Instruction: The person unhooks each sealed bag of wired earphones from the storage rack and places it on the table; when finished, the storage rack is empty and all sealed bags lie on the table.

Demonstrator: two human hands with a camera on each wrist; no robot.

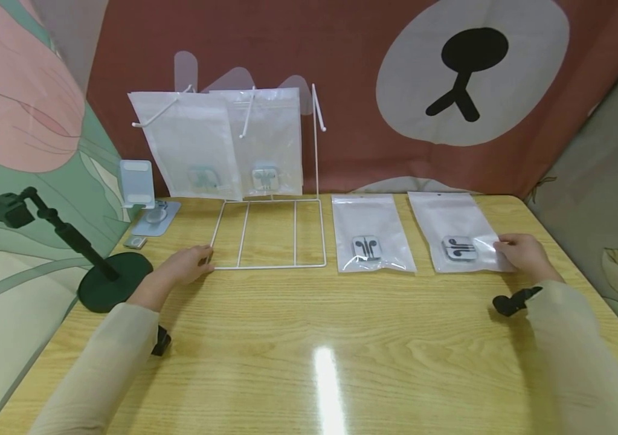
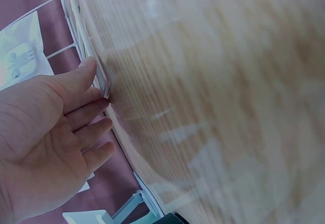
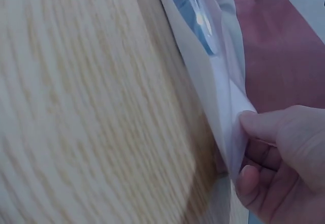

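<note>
My left hand is at the front left corner of a white wire display rack. In the left wrist view its thumb and index finger pinch the wire of the rack there, the other fingers loosely bent. My right hand pinches the lower right edge of a clear-front, white-backed zip bag holding a boxed pair of earphones. In the right wrist view thumb and fingers grip the folded bag edge. A second such bag lies flat between that bag and the rack.
Two more bags, a left one and a right one, hang from the rack's prongs. A blue-grey phone stand and a black stand with a round base are at the left. A patterned cloth hangs behind the wooden table.
</note>
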